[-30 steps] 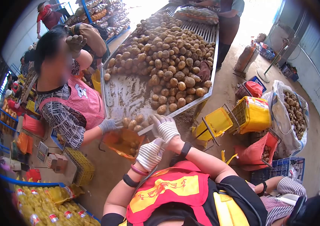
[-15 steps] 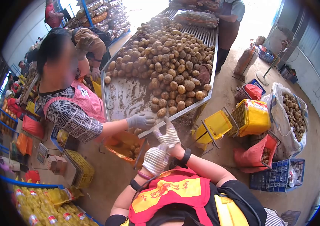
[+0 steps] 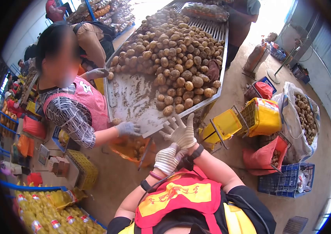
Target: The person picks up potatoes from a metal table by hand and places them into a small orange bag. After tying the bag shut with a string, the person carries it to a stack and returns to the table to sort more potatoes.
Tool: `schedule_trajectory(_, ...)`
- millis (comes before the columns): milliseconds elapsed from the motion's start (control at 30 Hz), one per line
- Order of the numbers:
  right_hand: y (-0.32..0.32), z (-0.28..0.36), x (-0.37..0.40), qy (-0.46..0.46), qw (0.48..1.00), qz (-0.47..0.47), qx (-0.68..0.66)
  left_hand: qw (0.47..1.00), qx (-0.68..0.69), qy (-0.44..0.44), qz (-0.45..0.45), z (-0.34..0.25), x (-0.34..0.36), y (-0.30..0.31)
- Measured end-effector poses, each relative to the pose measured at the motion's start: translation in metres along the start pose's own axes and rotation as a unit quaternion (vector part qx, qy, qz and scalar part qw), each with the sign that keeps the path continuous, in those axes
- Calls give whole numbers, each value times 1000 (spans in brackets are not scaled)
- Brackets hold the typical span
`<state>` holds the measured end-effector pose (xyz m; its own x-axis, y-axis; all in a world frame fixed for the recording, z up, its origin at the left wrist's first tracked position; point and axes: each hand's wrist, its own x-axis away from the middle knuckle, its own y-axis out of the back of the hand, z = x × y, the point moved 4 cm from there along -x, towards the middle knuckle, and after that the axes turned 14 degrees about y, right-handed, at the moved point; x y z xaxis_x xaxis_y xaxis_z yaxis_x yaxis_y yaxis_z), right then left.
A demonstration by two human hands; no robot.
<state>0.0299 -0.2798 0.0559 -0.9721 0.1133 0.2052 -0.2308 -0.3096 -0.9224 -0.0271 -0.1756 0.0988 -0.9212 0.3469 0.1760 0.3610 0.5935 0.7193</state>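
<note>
Metal is left bare at the near end of the counter [image 3: 136, 102], farther up which potatoes [image 3: 175, 58] are heaped, while near its corner the right hand [image 3: 182, 132] is spread, its grip released, and the left hand [image 3: 167, 159] is clenched on the right glove [image 3: 188, 141] near the wrist.

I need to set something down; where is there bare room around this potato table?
The table is mostly bare, though dirty, between the potato pile, its left rim and its front edge, with a co-worker's hand near the corner. Floor shows between the orange bag and yellow crate. Crowded: the pile, and around the red bag and white sack at right.
</note>
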Motion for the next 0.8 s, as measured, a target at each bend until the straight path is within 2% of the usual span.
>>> schedule_trajectory(33, 4, 0, -2, 2, 1000, -3, 2, 1000, 2, -1, 3, 1, -5, -1)
schedule_trajectory(100, 20, 2, -8, 11, 997, -60, -50, 991, -126, 21, 33, 4, -16, -5)
schedule_trajectory(167, 34, 9, -21, 22, 994, -86, -69, 992, -123, 4, 35, 7, -29, -15)
schedule_trajectory(233, 37, 23, -35, 47, 987, -114, -106, 998, -27, -62, -15, 0, -43, -19)
schedule_trajectory(267, 38, 28, -42, 49, 986, -118, -109, 988, -22, -138, -68, -5, -52, -21)
schedule_trajectory(300, 32, 34, -44, 45, 981, -143, -124, 988, -24, -137, -62, -8, -63, -22)
schedule_trajectory(367, 30, 47, -53, 40, 974, -173, -139, 964, -34, -243, -98, -22, -81, -21)
schedule_trajectory(433, 31, 59, -69, 23, 985, -126, -115, 964, -12, -254, -76, -32, -99, -21)
schedule_trajectory(500, 49, 70, -92, 17, 985, -141, -98, 963, -43, -263, 47, -44, -114, -29)
schedule_trajectory(567, 61, 94, -126, 158, 979, -63, 108, 966, -57, -246, 62, -52, -142, -30)
schedule_trajectory(600, 60, 112, -140, 206, 958, -90, 180, 965, -81, -239, 66, -51, -158, -34)
schedule_trajectory(633, 44, 141, -150, 246, 898, -41, 364, 965, -106, -231, 71, -48, -171, -39)
schedule_trajectory(667, 57, 162, -175, 334, 799, 8, 500, 967, -120, -217, 51, -46, -182, -41)
schedule_trajectory(700, 48, 193, -189, 397, 570, 70, 716, 969, -122, -211, 49, -47, -190, -39)
schedule_trajectory(733, 55, 208, -208, 383, 436, 91, 809, 983, -97, -156, 30, -44, -198, -32)
schedule_trajectory(767, 60, 215, -224, 294, 355, 118, 880, 992, -72, -100, 10, -39, -204, -27)
schedule_trajectory(800, 62, 218, -236, 249, 313, 146, 905, 999, -1, -43, 1, -30, -205, -25)
